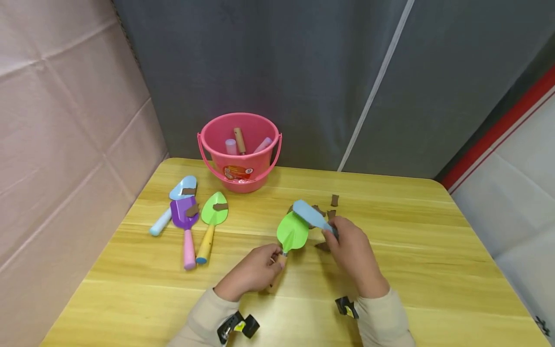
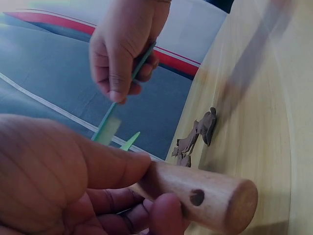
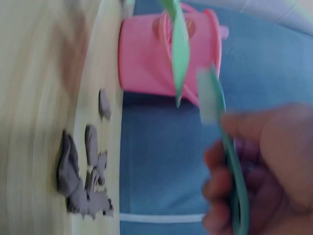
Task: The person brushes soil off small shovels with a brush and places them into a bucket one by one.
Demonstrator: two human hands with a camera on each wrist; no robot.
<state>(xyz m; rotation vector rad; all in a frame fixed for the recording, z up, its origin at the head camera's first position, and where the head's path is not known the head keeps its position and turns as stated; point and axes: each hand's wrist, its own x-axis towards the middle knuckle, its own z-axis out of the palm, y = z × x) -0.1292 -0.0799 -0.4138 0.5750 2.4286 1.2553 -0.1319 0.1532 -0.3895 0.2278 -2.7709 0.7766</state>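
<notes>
Sleeves [image 1: 383, 320] come in at the bottom centre of the frame, and just above them we see the left hand [image 1: 253, 270] gripping the wooden handle of a green spade [image 1: 292, 232], whose blade is held clear of the table [image 1: 433, 270] near mid-frame. Well apart from it, the right hand [image 1: 355, 258] grips a blue brush [image 1: 310, 214]; its head overlaps the blade's upper edge in the head view, though from the right wrist we see a small gap. We take the step in hand to be brushing this blade. As we see no scrap on its visible face, we judge the next move calls for a firm left grip and light strokes, bristles laid flat to the blade. Left of centre lie a yellow-handled spade [image 1: 214, 214], a purple spade [image 1: 189, 241] and, partly under the purple one, a blue spade [image 1: 161, 222], each bearing a brown scrap, so we count them as not yet brushed. More scraps [image 1: 335, 200] lie right of centre. Farther back, upper centre, we find a pink bucket [image 1: 243, 185] with handles [image 1: 239, 140] poking up inside, before a grey curtain [image 1: 303, 96].
</notes>
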